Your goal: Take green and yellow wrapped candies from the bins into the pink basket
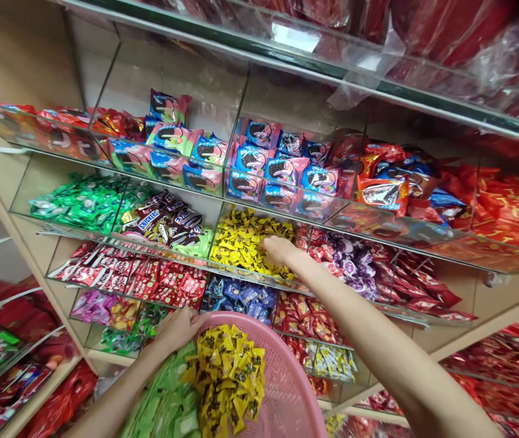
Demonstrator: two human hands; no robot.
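My left hand (181, 328) is closed over the upper left rim of a pink plastic basket (293, 371). Inside the basket are green packets (168, 401) on the left and a heap of small yellow-wrapped candies (234, 371) beside them. My right hand (280, 250) reaches into a glass shelf compartment of the same kind of yellow candies (241, 240). Its fingers are curled together at the surface of the pile; whatever they may hold is hidden from view.
Glass dividers split the shelves. Snickers bars (159, 219) and green-wrapped sweets (81, 201) lie left of the yellow pile, purple-wrapped sweets (355, 258) to its right. Blue-and-pink cookie packets (282, 167) stand above, behind a glass front edge. Blue packets (241, 298) lie below.
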